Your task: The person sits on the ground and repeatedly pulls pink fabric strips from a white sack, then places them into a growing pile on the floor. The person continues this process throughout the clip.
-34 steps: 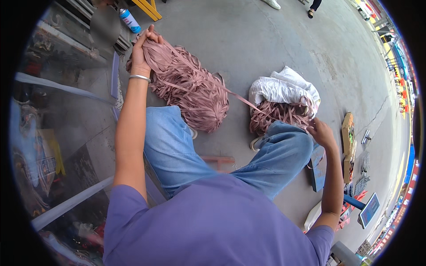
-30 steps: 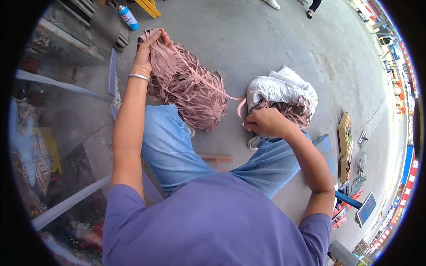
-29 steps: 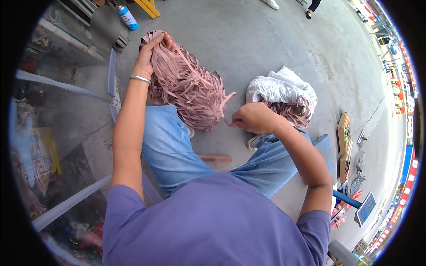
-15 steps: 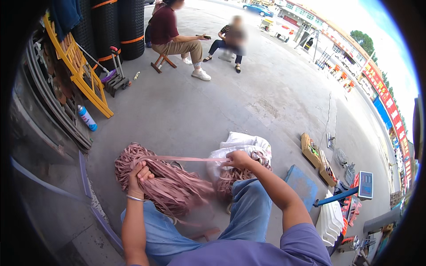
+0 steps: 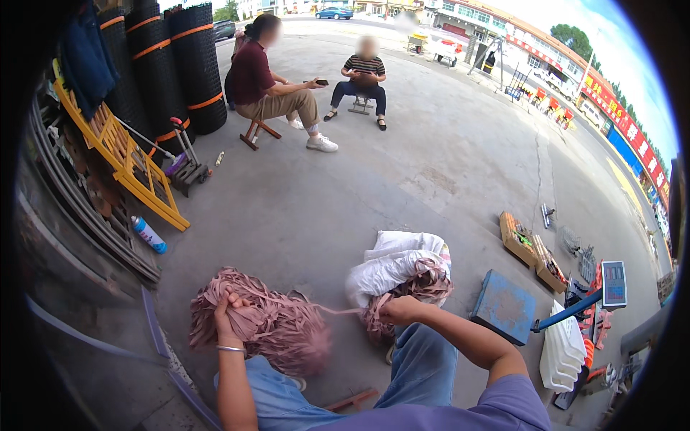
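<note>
A large bundle of dusty-pink flat strips (image 5: pixel 277 323) hangs in front of my knees, its lower end blurred. My left hand (image 5: pixel 231 309), with a pale bangle at the wrist, is closed around the upper left of this bundle. From the bundle's right side one pink strip (image 5: pixel 338 312) runs across to my right hand (image 5: pixel 400 310), whose fingers are closed on it. Just beyond the right hand lies an open white sack (image 5: pixel 388 269) with more pink strips (image 5: pixel 430 281) spilling out of its mouth. The right hand's fingertips are partly hidden from view.
A blue platform scale (image 5: pixel 504 305) stands to my right, by white stacked bins (image 5: pixel 563 350) and tool boxes (image 5: pixel 532 248). At left are a yellow folding frame (image 5: pixel 147 183), a spray can (image 5: pixel 149 235) and black rolls (image 5: pixel 195 72). Two people (image 5: pixel 262 82) sit on stools ahead.
The strip stretched straight between both hands before; now it leaves the bundle's right side and sags slightly. The bundle looks more gathered up. My view has tilted upward.
</note>
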Motion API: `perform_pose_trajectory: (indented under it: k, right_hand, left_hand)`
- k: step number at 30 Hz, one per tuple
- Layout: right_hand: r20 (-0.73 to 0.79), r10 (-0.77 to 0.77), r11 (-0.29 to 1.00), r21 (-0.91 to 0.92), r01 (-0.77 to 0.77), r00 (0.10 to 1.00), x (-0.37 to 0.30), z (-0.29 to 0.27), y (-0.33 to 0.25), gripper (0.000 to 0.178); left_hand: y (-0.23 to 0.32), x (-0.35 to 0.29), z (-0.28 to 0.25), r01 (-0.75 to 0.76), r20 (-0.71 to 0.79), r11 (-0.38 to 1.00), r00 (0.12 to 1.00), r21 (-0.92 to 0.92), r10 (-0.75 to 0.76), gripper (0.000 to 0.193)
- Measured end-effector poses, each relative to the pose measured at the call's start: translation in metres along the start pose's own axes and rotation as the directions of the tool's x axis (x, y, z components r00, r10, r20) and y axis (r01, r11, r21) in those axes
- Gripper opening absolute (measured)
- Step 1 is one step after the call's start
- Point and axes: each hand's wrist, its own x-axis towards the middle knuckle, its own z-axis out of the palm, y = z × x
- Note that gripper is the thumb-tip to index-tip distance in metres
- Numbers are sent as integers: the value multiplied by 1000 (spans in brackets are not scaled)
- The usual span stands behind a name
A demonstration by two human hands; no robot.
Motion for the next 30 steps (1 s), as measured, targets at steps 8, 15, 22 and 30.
perform_pose_trajectory:
  k: [8,15,22,30]
  right_hand:
    - [-598,-194,928,146,344,777,136,-70,-168,32]
    - [-304,70,982,188,-12,950,123,-19,-5,54]
    - [-218,826,546,78,-834,520,-93,103,213,46]
    - [-237,817,576,324,-750,526,-128,66,168,48]
  left_hand:
    - [-33,-8,10,329,171,851,889,409,-425,48]
    - [-27,5,10,398,156,905,895,147,-419,20]
    - [12,-2,28,-59,105,986,992,-155,76,19]
    - [17,5,7,-141,35,961,988,-239,153,20]
